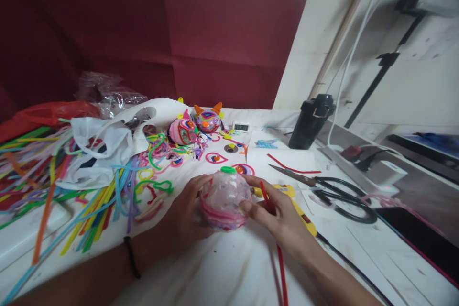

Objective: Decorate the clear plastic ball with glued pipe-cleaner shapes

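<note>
A round, translucent ball (223, 193) sits at the middle front of the table, wrapped in pink and purple pipe cleaner around its lower part. A green oval piece (228, 169) tops it. My left hand (186, 208) is curled around the ball's left side, its fingertips partly hidden behind it. On the right side, the thumb and fingers of my right hand (278, 210) touch the ball. A red pipe cleaner (281, 270) runs through that hand, sticking up between the fingers and hanging down below. Behind the right hand lies a yellow glue gun (304, 217), partly covered.
Large black-handled scissors (322, 189) and a phone (416, 234) lie at right. A black bottle (310, 122) stands behind. Two decorated balls (208, 120) and a small digital clock (241, 126) are at the back. Many coloured pipe cleaners (93, 215) spread across the left.
</note>
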`<action>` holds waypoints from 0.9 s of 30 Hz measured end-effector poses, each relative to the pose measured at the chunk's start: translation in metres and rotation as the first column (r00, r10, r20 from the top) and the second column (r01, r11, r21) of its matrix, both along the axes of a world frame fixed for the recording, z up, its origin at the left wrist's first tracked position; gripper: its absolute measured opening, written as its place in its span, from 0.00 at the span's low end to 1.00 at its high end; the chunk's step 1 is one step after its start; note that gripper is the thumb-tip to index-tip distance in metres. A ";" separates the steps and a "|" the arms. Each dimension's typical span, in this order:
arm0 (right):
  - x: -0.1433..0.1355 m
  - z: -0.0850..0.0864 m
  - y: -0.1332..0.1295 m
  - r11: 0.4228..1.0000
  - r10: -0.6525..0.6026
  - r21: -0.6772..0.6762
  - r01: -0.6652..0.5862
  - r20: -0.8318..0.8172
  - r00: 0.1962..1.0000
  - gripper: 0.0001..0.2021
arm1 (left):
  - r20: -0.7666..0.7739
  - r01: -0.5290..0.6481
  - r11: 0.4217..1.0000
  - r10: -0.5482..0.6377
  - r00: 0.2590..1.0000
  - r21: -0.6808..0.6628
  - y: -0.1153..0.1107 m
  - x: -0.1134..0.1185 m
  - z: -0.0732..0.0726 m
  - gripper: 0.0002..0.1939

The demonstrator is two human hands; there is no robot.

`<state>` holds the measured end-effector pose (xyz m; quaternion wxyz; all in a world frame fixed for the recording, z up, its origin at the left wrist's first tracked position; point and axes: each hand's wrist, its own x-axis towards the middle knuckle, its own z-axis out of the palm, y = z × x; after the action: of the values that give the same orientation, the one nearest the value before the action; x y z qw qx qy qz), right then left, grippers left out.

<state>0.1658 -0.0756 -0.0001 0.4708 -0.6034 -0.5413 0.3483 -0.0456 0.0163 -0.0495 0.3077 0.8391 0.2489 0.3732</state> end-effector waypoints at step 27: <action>0.007 -0.003 -0.002 0.989 0.143 -0.028 -0.142 0.024 0.989 0.36 | 0.127 0.193 0.905 -0.156 0.980 -0.379 -0.010 -0.002 0.015 0.34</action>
<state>0.1727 -0.0775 -0.0027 0.4297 -0.5737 -0.5845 0.3803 -0.0479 0.0060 -0.0349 0.5119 0.7616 0.2273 0.3259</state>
